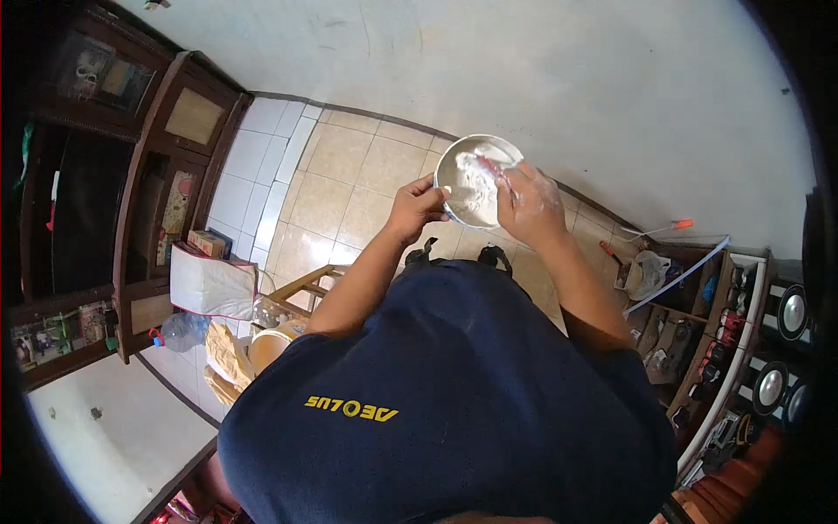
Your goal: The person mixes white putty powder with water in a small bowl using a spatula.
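Note:
A round light-coloured bowl is held out in front of my body, with wet white paste spread over its inside. My left hand grips its left rim, the thumb over the edge and the fingers underneath. Over the right side of the bowl, my right hand is closed around a reddish tool that dips into the paste. Smeared motion and my fingers hide the tool's shape. White paste coats the back of my right hand.
A white wall rises just beyond the bowl, over a tiled floor. At left stand a dark wooden cabinet, a bucket and a plastic bottle. A wooden shelf with assorted items is at right.

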`<move>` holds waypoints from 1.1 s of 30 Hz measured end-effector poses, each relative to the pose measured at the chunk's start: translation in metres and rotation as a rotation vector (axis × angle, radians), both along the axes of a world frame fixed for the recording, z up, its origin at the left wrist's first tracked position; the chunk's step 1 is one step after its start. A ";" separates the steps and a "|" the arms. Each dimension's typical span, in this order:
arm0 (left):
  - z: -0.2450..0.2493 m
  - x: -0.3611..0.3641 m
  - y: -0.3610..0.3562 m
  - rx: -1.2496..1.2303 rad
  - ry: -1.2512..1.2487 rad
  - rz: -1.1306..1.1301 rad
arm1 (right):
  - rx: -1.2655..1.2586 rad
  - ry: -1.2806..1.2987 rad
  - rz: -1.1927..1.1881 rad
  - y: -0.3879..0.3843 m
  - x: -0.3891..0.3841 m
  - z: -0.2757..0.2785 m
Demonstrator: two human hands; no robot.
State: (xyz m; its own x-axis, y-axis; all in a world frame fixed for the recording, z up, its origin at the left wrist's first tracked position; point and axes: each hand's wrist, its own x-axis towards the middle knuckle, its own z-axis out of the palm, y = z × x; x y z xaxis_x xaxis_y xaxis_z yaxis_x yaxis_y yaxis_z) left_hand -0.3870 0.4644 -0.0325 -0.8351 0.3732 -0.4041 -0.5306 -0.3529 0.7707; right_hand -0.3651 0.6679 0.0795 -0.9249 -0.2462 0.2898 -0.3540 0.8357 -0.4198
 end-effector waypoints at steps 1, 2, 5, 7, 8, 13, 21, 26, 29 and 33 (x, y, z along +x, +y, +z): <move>0.000 0.001 0.004 0.029 -0.014 0.020 | 0.013 0.062 -0.062 -0.003 -0.003 -0.001; 0.000 0.002 0.007 0.056 -0.027 0.038 | 0.012 0.060 -0.065 -0.006 -0.006 -0.002; -0.012 0.002 0.017 0.095 -0.062 0.020 | 0.060 0.103 -0.134 -0.014 -0.014 -0.004; -0.009 0.001 0.019 0.124 -0.079 0.015 | 0.064 0.118 -0.166 -0.018 -0.017 -0.007; -0.008 0.001 0.018 0.126 -0.081 0.014 | 0.066 0.117 -0.167 -0.019 -0.018 -0.006; 0.008 0.001 0.020 0.210 -0.108 -0.018 | 0.053 0.100 -0.291 -0.022 -0.028 -0.006; -0.004 0.000 0.034 0.337 -0.114 -0.012 | 0.113 0.104 -0.124 -0.035 -0.030 -0.027; -0.004 0.000 0.033 0.316 -0.107 0.011 | 0.106 0.036 -0.076 -0.032 -0.024 -0.018; 0.003 0.001 0.031 0.288 -0.119 0.000 | 0.069 0.116 -0.107 -0.026 -0.026 -0.012; 0.011 0.004 0.031 0.276 -0.113 -0.030 | 0.116 0.140 -0.154 -0.022 -0.029 -0.018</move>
